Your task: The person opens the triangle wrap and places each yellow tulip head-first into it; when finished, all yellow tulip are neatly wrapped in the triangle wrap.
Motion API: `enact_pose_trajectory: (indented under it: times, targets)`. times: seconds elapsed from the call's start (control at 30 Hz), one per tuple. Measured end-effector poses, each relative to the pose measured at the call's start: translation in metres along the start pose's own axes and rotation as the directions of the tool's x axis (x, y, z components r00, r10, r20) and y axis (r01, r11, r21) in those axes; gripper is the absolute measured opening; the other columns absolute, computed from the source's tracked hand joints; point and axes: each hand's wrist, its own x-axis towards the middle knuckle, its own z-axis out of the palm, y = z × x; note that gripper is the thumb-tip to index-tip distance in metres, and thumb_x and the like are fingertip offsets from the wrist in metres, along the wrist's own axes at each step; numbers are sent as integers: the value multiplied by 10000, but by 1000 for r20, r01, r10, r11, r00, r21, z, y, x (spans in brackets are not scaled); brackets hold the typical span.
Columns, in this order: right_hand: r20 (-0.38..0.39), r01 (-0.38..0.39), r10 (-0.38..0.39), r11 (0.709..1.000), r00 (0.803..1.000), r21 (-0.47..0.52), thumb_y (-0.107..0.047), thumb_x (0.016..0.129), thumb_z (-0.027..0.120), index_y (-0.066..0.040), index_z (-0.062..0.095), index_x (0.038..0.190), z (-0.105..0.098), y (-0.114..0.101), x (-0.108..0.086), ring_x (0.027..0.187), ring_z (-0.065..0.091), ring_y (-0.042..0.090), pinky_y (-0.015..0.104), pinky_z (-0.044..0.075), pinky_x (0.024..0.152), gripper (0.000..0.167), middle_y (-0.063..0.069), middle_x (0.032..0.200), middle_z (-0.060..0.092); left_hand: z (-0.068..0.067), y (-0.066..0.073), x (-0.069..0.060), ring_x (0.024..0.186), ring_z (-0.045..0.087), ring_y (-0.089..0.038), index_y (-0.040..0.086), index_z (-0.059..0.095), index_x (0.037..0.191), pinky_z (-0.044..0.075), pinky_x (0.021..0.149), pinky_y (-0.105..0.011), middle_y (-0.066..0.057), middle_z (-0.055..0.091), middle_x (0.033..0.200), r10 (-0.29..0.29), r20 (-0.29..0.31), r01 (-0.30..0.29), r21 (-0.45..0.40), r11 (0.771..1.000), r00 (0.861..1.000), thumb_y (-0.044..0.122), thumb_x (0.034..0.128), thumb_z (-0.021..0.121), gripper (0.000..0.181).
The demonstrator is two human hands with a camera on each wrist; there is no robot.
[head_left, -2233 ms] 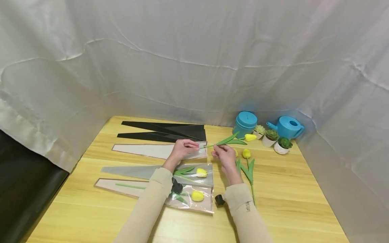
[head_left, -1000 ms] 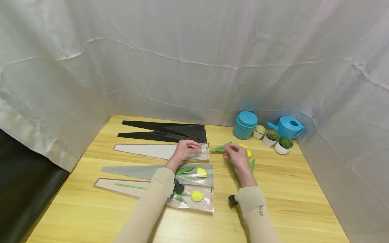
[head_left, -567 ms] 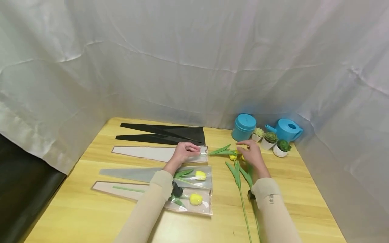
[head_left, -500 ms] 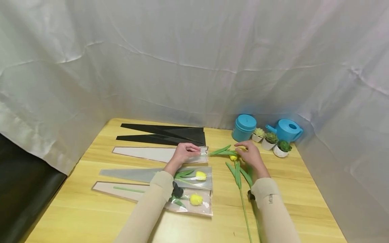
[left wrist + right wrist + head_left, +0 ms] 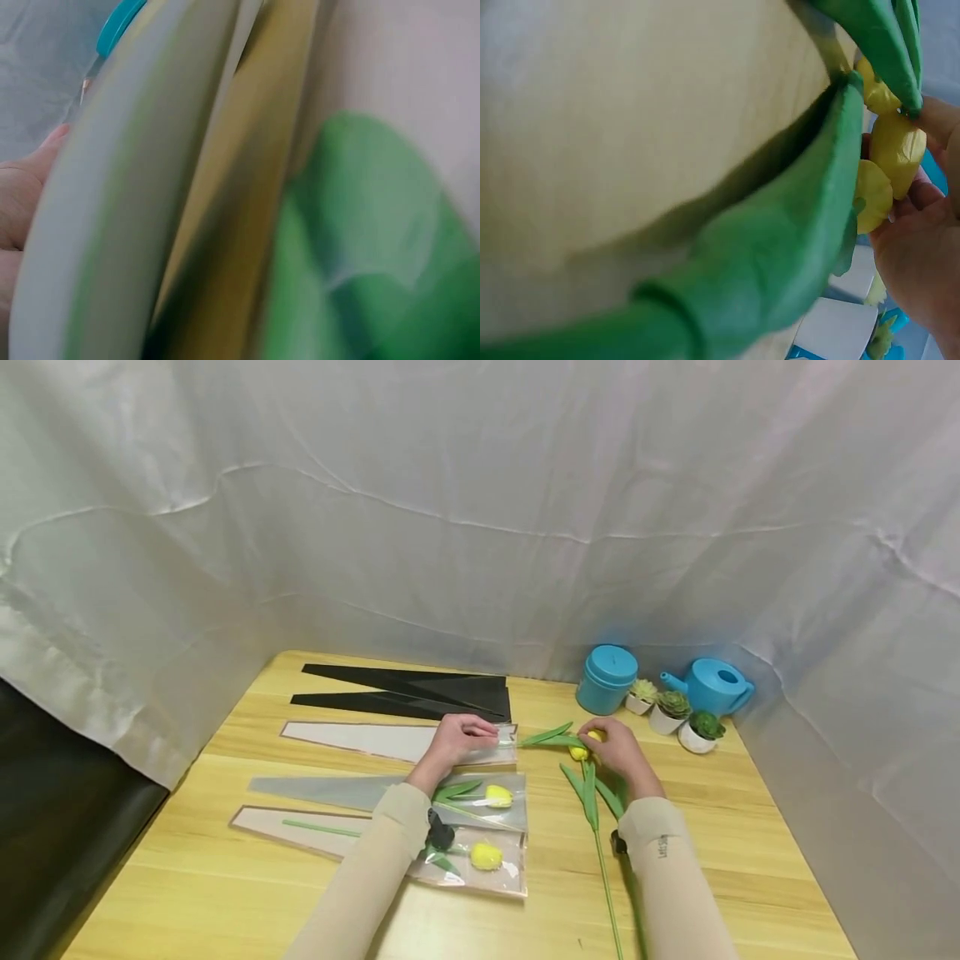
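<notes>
My left hand pinches the mouth of a long tapered flower sleeve with a white back and clear front. A yellow tulip lies at that mouth, its stem running inside and its green leaves outside. At its bloom, the thumb and fingers of my right hand hold on. Under my right forearm lie two more tulips, their blooms partly hidden by the hand. Nearer me, two sleeves, one grey and one pale pink, each contain a yellow tulip.
Black sleeves lie overlapped at the back of the wooden table. A blue lidded canister, small potted succulents and a blue watering can stand back right. Grey-white fabric hangs behind and at the sides.
The tulip has slid left, its stem going into the sleeve. My right hand has let go of the stem, moved right, and taken the bloom. My left hand stays at the sleeve's mouth.
</notes>
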Motion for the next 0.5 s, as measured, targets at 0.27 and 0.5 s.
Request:
enact_pose_trajectory:
  times: [0.27,0.5]
  targets:
    - [12,73,-73,996,997,-57,-153,1061,599,-37,691,1076,-2,-1,0,1167,578,431,609,456,1018,149,224,1193,626,3,0,-1,916,768,-154,100,829,1020,615,804,-290,-64,811,988,4,-3,-4,3,1000,1000,117,846,866,179]
    - [-36,125,-128,990,991,-64,-126,1065,585,-19,676,1089,-12,-18,-8,1098,584,390,579,475,974,142,201,1158,607,-2,5,-2,917,771,-161,89,829,1027,616,805,-289,-73,810,1003,23,-16,-23,-24,999,1000,100,852,857,177]
